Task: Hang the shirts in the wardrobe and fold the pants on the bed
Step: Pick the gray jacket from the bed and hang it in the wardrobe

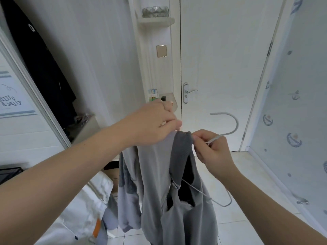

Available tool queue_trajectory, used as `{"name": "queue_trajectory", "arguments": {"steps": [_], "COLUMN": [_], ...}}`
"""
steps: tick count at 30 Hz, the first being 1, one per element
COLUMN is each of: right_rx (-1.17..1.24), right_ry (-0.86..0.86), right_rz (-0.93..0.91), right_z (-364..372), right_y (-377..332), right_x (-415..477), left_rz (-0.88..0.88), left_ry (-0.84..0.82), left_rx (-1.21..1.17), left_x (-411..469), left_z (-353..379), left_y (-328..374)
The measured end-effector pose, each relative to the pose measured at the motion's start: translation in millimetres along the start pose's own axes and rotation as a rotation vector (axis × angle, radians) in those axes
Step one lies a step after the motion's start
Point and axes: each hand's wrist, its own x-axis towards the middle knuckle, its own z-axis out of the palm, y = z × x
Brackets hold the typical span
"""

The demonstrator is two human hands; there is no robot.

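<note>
Beyond the fingers (pixel 174 123) stands a white door (pixel 221 59), with "& sally" lettering (pixel 13 101) far left of them; the left hand (pixel 150 124) pinches the grey top (pixel 155 174), and the right hand (pixel 212 151) pinches the hanger (pixel 233 121).

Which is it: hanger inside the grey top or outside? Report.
Partly in. The hanger has wire running inside the grey top through its open front, but its hook and one shoulder end stick out.

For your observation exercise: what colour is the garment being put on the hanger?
Grey; the garment shows best in the head view.
</note>
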Motion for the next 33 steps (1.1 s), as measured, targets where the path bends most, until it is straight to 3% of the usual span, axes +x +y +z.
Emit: {"name": "queue_trajectory", "arguments": {"steps": [2, 6, 9, 14, 17, 21, 23, 27, 33], "right_rx": [-0.001, 0.027, 0.022, -0.184, -0.217, -0.352, -0.326, -0.278, -0.279], "right_ry": [0.005, 0.011, -0.038, -0.074, -0.062, 0.188, 0.029, -0.369, -0.399], "right_rz": [-0.024, 0.033, 0.052, 0.054, 0.075, -0.046, 0.008, 0.337, 0.324], "right_z": [-10.5, -24.1, -18.7, -6.8, -14.2, -26.9, -24.3, -3.2, 7.6], "right_y": [-5.9, -9.9, -4.6, 14.9, 31.0, 65.1, 82.6, 108.1, 126.8], "right_x": [4.6, 17.0, 20.9, 18.0, 7.3, -29.0, -45.5, -52.9, -62.2], "left_rz": [0.031, -0.077, -0.073, -0.093, -0.188, -0.334, -0.383, -0.494, -0.604], "left_ry": [-0.051, -0.202, -0.190, -0.166, -0.068, 0.143, 0.235, 0.397, 0.469], "left_rx": [0.209, 0.172, 0.130, 0.027, -0.121, -0.338, -0.410, -0.471, -0.554], "left_x": [-5.0, -9.4, -6.0, -4.0, -15.4, -35.9, -44.0, -59.4, -84.8], "left_z": [-1.4, 20.0, 44.4, 79.6, 103.7, 138.5, 149.9, 163.8, 174.4], "left_y": [-8.5, -0.4, 5.3, 11.9, -2.8, -10.4, -7.8, 0.1, -2.0]}}
